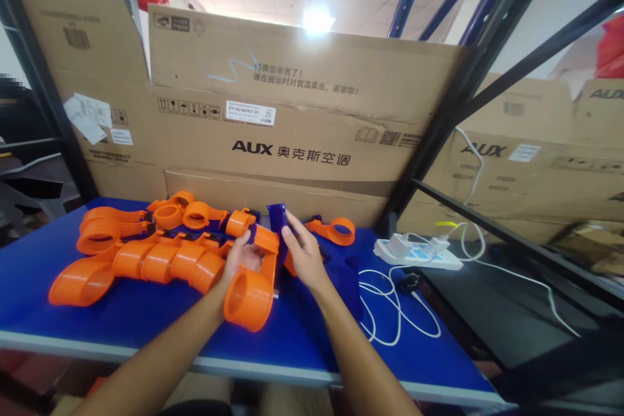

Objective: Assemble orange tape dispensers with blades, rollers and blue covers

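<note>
My left hand [242, 255] is closed around an orange plastic piece with a large ring end [249, 299], held just above the blue table [146, 312]. My right hand [303, 251] pinches a dark blue plastic part [277, 216] at the top of that orange piece. Both hands meet over the middle of the table. To the left lies a pile of similar orange ring-ended pieces [146, 253], some joined by blue parts. A single orange ring piece [336, 230] lies behind my right hand.
Large AUX cardboard boxes [302, 117] stand along the back of the table. A white power strip [416, 252] with plugs and a looping white cable [390, 312] lie at the right end. Dark metal rack beams [453, 97] cross at the right.
</note>
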Demonstrator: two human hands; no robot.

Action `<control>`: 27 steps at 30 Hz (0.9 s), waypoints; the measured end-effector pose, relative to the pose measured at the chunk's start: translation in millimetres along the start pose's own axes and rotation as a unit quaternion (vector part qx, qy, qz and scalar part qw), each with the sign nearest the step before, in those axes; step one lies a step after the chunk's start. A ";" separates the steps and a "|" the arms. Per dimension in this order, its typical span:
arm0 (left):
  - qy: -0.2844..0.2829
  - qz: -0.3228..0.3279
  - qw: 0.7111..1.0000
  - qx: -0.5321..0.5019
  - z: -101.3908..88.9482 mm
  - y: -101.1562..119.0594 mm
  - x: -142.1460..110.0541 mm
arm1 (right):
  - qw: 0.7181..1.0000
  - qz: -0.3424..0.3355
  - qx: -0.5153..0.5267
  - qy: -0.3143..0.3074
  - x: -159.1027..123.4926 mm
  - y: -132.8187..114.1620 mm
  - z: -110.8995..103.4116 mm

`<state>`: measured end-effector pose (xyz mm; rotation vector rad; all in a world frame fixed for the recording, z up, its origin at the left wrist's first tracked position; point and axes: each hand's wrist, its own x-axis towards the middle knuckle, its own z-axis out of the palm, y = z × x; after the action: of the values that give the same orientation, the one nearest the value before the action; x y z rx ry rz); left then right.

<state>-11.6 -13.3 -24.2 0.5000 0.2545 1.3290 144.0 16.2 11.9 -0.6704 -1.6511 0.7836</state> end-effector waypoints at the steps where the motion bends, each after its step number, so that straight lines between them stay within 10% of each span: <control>1: 0.002 0.005 1.000 0.000 0.2 -0.9 0.5 | 1.000 0.006 0.016 -0.022 -0.2 -0.7 0.2; 5: 0.013 0.026 1.000 0.012 -1.2 -4.6 4.6 | 0.994 0.027 0.090 -0.061 -0.6 -5.3 0.9; 11: 0.066 0.091 0.993 0.039 -7.1 -7.3 8.4 | 0.999 0.003 0.035 0.039 0.6 -1.5 -15.8; 27: 0.081 0.210 0.963 0.147 2.5 -8.6 -3.4 | 0.993 -0.056 -0.058 -0.088 -1.6 -9.3 -38.1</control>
<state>-3.9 -18.4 -26.5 0.7237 0.5087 1.7609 181.4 14.8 23.8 -0.5966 -1.8895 0.6852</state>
